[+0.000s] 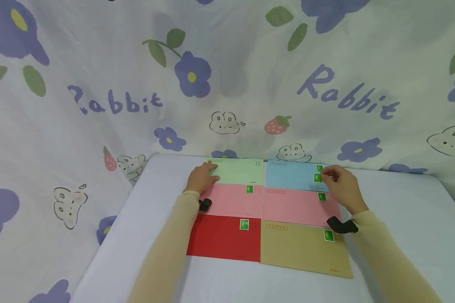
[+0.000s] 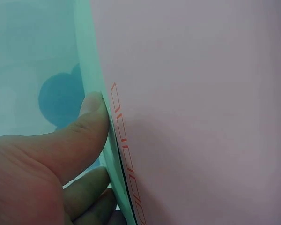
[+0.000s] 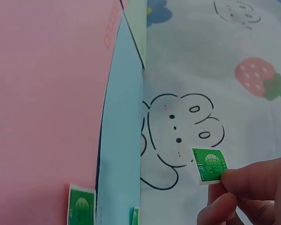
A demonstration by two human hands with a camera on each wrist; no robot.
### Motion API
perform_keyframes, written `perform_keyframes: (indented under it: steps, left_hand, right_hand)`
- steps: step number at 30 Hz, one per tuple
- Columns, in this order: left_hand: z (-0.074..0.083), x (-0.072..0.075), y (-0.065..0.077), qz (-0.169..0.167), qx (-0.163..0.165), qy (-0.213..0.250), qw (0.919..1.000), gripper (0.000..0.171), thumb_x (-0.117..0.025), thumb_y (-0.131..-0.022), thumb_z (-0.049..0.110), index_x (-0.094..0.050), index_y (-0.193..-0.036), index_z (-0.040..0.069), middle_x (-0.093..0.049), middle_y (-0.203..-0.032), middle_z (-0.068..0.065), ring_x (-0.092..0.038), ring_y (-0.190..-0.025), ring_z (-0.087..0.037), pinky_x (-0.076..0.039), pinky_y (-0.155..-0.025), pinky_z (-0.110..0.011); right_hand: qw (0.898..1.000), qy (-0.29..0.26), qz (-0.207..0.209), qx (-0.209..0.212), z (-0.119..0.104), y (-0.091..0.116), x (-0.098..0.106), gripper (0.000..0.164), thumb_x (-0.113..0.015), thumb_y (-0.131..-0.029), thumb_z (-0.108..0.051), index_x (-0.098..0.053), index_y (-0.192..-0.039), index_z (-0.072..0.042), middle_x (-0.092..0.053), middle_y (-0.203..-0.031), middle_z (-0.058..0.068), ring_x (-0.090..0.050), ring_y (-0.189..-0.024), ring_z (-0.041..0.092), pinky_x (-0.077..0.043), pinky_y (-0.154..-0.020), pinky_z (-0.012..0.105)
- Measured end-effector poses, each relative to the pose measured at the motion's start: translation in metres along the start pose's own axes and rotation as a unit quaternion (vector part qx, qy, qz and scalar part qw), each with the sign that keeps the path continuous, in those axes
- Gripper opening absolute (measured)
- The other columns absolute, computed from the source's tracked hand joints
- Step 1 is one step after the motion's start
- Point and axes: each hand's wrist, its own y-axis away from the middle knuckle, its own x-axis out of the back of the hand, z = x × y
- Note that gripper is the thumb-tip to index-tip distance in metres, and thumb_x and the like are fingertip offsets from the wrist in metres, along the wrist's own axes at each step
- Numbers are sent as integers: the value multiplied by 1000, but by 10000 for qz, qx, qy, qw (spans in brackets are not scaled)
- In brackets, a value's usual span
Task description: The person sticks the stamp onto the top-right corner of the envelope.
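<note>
My right hand (image 1: 341, 185) pinches a small green stamp (image 3: 210, 165) between thumb and fingertips, held up over the right end of the blue envelope (image 1: 290, 174). Another green stamp (image 1: 319, 167) lies on that envelope's top right corner. On the left, my left hand (image 1: 202, 176) rests with thumb and fingers extended at the left end of the pale green envelope (image 1: 236, 170). In the left wrist view the thumb (image 2: 91, 115) touches the envelope's edge. The pale green envelope has a printed square at its top right.
Below lie two pink envelopes, left (image 1: 233, 202) and right (image 1: 295, 206), a red envelope (image 1: 223, 237) and a tan envelope (image 1: 303, 248), each with a green stamp near its top right. They cover the middle of a white table (image 1: 409, 210). A patterned curtain (image 1: 242, 84) hangs behind.
</note>
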Motion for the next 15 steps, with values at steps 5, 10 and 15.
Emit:
perform_keyframes:
  steps: [5,10,15]
  left_hand:
    - [0,-1,-1,24,-15,6,10000,53,-71,-94,24,-57,-143,8,-41,-154,-19,-36,-143,-40,-32,-115,-54]
    - [0,0,0,21,-32,9,10000,54,-71,-94,24,-57,-143,8,-41,-154,-19,-37,-143,-41,-33,-115,-54]
    - [1,1,2,28,-18,8,10000,54,-72,-94,25,-57,-143,8,-41,-154,-19,-37,-143,-41,-33,-115,-53]
  right_hand:
    - [10000,0,-34,5,-5,-4,-7,24,-58,-102,-16,-66,-114,3,-69,-105,22,-59,-84,27,-46,-66,32]
    - [10000,-36,-20,4,-7,-7,-14,22,-58,-101,-14,-66,-114,2,-69,-105,22,-59,-83,27,-46,-67,34]
    - [9999,-100,82,-32,-7,-9,-21,21,-59,-101,-13,-66,-113,2,-69,-105,22,-59,-83,27,-46,-69,35]
